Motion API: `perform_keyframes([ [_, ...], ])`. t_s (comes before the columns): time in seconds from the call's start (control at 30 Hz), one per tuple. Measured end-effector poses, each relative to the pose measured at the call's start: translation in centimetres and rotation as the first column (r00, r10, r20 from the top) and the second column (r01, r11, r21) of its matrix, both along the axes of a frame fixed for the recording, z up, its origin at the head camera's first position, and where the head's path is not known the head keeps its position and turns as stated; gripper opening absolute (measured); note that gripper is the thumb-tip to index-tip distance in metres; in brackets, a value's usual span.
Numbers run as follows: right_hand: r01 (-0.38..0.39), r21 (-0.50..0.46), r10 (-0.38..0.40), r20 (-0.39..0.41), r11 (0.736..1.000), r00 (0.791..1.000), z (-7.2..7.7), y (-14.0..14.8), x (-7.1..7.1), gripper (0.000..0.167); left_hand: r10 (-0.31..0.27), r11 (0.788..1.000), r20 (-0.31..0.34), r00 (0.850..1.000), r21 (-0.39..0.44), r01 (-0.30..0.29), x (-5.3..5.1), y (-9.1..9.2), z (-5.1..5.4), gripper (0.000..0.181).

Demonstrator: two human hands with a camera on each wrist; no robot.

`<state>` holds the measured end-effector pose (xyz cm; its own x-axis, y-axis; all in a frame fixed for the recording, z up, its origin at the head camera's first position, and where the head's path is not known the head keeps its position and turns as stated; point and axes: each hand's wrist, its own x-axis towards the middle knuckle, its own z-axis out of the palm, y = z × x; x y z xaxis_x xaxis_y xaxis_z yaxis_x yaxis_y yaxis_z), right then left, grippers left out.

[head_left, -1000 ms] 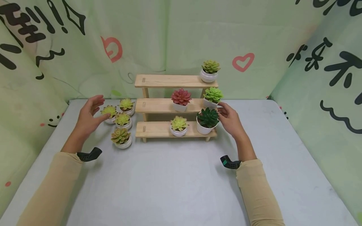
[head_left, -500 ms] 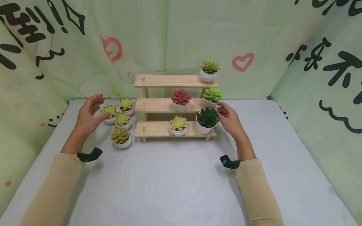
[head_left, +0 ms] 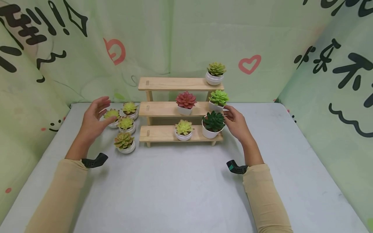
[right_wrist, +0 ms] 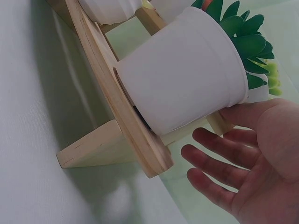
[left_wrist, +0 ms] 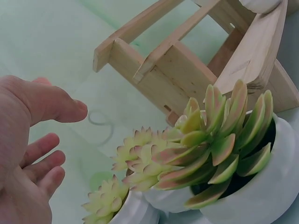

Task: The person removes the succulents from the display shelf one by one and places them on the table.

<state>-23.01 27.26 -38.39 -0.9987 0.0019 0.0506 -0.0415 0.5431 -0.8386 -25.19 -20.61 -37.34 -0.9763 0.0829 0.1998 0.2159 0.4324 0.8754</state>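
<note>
My left hand (head_left: 94, 120) hovers with fingers spread beside several small yellow-green potted succulents (head_left: 125, 123) standing left of the shelf. Its thumb overlaps the leftmost plant (head_left: 112, 114) in the head view; the left wrist view shows nothing in its grasp. My right hand (head_left: 236, 123) is at the shelf's right end, fingers loosely bent. Nearest to it are the dark green succulent (head_left: 214, 121) in a white pot on the bottom tier and the bright green one (head_left: 219, 97) on the middle tier. In the right wrist view the thumb lies close to the white pot (right_wrist: 182, 74); contact is unclear.
A three-tier wooden shelf (head_left: 163, 109) stands on the white table (head_left: 175, 187). It also bears a red succulent (head_left: 186, 100), a yellow-green one (head_left: 184, 128) on the bottom tier and another (head_left: 216, 69) on top. Printed green cloth (head_left: 180, 38) hangs behind and at both sides.
My left hand has shifted slightly to the right, its thumb further over the leftmost succulent. The right hand and the plants stay where they were.
</note>
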Motion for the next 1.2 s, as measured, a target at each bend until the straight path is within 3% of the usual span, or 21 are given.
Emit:
perform_keyframes([
  [0.47,-0.006,-0.003,0.006,-0.002,1.000,1.000,0.2,-0.1,0.1,0.049,-0.028,0.999,-0.051,0.998,0.032,0.030,-0.1,1.2,0.5,0.069],
  [0.67,-0.003,0.004,0.003,0.002,1.000,1.000,0.2,-0.1,0.1,0.049,-0.071,0.996,-0.078,0.994,0.043,0.075,0.0,1.7,0.7,0.072],
  [1.2,-0.004,-0.001,0.004,0.008,1.000,1.000,0.1,-0.1,0.0,0.050,-0.125,0.989,-0.089,0.988,0.065,0.131,-0.1,2.3,1.1,0.074],
])
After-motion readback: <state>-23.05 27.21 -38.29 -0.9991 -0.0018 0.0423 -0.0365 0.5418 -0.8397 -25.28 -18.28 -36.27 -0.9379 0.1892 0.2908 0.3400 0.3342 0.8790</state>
